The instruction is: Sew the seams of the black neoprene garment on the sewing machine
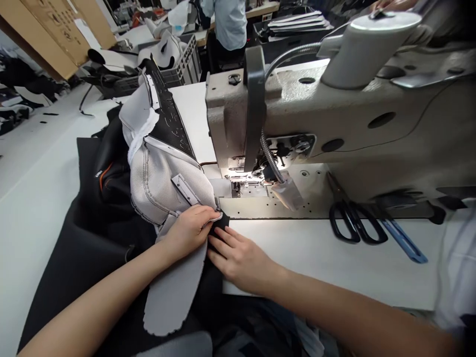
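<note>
sewing workshop, white worktop (334, 253), industrial sewing machine (334, 109) at rear edge. grey shoe upper (159, 183) bunched just left of needle plate: light, soft, floppy, likely slips. left hand (189, 229) pinches its seam edge; right hand (238, 258) flat, released, pressing black fabric (222, 221). best hold: near stitched edge. scissors (351, 220) right.

Black scissors (353, 218) beside blue tool (403, 240) on machine bed; cardboard boxes (55, 29) far left; person's light shirt (230, 22) behind.

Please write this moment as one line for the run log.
left hand: pinches grey fabric piece edge | right hand: flat on black fabric | sewing machine: needle area lit | scissors: on table
</note>
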`<state>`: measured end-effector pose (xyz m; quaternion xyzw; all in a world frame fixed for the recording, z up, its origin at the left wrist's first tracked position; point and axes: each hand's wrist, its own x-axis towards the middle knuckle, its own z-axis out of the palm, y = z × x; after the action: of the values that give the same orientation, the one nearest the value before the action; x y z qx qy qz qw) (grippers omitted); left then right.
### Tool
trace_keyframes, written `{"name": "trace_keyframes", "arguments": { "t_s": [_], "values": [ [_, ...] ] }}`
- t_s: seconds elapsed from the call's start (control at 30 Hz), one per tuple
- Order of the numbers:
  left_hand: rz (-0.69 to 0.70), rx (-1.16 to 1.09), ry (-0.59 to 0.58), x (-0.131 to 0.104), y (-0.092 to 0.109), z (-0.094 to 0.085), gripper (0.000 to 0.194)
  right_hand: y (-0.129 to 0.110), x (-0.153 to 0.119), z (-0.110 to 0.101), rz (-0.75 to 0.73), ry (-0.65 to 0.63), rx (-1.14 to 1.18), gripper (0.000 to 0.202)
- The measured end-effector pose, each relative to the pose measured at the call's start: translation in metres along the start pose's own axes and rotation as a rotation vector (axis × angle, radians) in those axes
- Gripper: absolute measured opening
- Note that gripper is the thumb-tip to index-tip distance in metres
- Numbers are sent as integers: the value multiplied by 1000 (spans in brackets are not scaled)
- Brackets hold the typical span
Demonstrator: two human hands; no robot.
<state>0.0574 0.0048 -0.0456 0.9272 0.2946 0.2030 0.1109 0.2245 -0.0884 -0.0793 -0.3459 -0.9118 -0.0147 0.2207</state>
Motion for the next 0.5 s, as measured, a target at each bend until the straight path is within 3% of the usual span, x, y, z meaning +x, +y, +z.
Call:
{"name": "trace_keyframes", "arguments": {
  "t_s": [0.2,0.4,0.5],
  "values": [
    [76,58,-160,36,-5,6,30,44,2,-1,22,89,-99,31],
    [61,56,-243,46,0,9,30,56,-5,-7,124,132,145,34],
    [59,121,-233,42,0,13,29,68,-11,-10,337,129,286,36]
  ]
}}
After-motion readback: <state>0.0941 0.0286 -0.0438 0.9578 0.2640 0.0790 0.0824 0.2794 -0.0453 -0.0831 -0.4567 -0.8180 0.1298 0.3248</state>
